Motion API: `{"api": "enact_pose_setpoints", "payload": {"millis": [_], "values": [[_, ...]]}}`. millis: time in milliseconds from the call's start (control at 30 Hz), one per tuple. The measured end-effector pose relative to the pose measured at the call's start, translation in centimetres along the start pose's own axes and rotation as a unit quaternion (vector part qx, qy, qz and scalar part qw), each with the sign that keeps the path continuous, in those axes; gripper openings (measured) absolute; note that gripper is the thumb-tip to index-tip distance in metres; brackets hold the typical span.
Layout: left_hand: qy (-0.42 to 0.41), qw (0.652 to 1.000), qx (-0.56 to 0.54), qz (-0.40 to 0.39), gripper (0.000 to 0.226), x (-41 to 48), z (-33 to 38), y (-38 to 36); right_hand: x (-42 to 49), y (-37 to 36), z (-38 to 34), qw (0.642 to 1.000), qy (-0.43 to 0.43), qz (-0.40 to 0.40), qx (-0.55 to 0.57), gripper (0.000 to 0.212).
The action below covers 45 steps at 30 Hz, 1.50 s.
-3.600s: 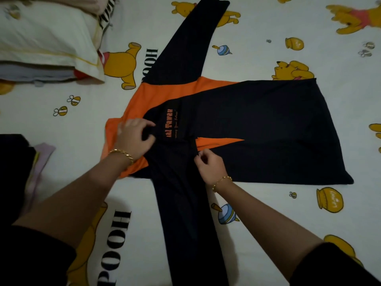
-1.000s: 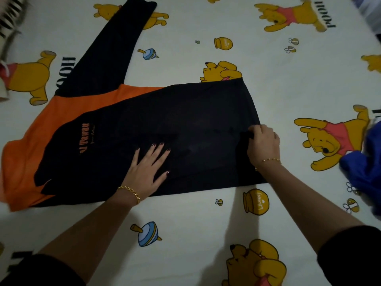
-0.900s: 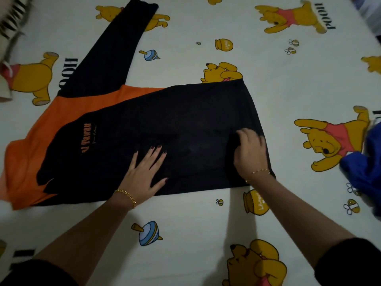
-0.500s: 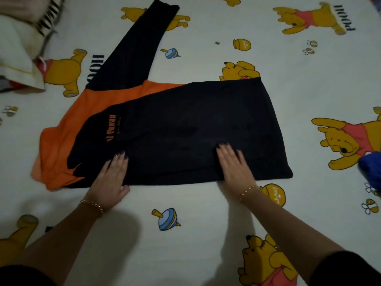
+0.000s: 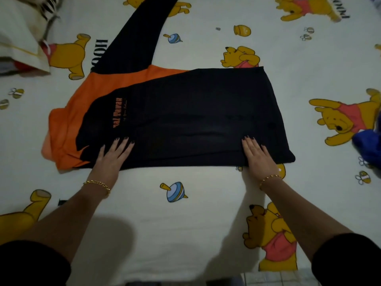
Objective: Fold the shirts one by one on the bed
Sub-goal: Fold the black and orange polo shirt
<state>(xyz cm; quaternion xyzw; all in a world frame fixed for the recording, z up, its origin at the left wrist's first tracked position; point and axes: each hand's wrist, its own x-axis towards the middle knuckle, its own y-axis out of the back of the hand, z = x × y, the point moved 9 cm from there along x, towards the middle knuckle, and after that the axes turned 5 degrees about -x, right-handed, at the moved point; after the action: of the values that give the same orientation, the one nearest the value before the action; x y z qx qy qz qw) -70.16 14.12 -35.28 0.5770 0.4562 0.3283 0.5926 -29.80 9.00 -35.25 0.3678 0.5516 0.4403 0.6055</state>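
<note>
A black and orange long-sleeved shirt (image 5: pixel 185 116) lies flat on the bed sheet (image 5: pixel 185 234), its near side folded in. Its orange shoulder part is at the left and its hem at the right. One black sleeve (image 5: pixel 136 38) stretches away toward the top of the view. My left hand (image 5: pixel 112 155) presses flat on the near folded edge close to the orange part. My right hand (image 5: pixel 258 155) presses flat on the same edge near the hem. The fingers of both hands are straight.
A pile of pillows and folded cloth (image 5: pixel 22 36) sits at the far left. A blue garment (image 5: pixel 369 145) lies at the right edge. The bed's near edge runs along the bottom of the view, with floor tiles (image 5: pixel 268 279) below it.
My right hand left the hem and slid back to the near edge, now flat. My left hand moved left along that edge. The near sleeve has been folded onto the body since the oldest frame.
</note>
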Motion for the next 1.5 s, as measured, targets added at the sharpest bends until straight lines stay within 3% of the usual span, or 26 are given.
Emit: {"api": "enact_pose_setpoints", "payload": {"millis": [300, 500, 633, 767, 1167, 1300, 1500], "values": [[-0.006, 1.0, -0.017, 0.003, 0.106, -9.9, 3.2, -1.7, -9.9, -3.2, -1.1, 0.999, -0.001, -0.009, 0.041, 0.078], [-0.007, 0.999, -0.044, -0.017, 0.107, -16.3, 5.0, -1.9, -15.7, -4.4, -2.0, 0.998, 0.003, -0.03, 0.062, 0.074], [-0.041, 0.996, -0.072, -0.04, 0.092, -17.9, 5.2, -1.0, -17.3, -4.0, -2.0, 0.995, 0.021, -0.033, 0.088, 0.079], [-0.049, 0.987, -0.153, -0.005, 0.056, -17.0, 4.8, 1.5, -16.4, -1.6, -3.2, 0.991, 0.064, -0.009, 0.114, 0.077], [-0.062, 0.979, -0.189, 0.042, 0.028, -2.9, 6.7, 6.0, -3.9, 3.9, -4.6, 0.982, 0.073, 0.077, 0.155, 0.06], [-0.042, 0.98, -0.193, 0.033, 0.034, 3.9, 5.7, 6.5, 2.5, 5.6, -2.6, 0.979, 0.052, 0.117, 0.156, 0.052], [-0.076, 0.994, -0.082, -0.004, 0.084, 11.6, 4.9, 6.4, 9.9, 7.6, -0.1, 0.987, 0.067, 0.096, 0.106, 0.068]]}}
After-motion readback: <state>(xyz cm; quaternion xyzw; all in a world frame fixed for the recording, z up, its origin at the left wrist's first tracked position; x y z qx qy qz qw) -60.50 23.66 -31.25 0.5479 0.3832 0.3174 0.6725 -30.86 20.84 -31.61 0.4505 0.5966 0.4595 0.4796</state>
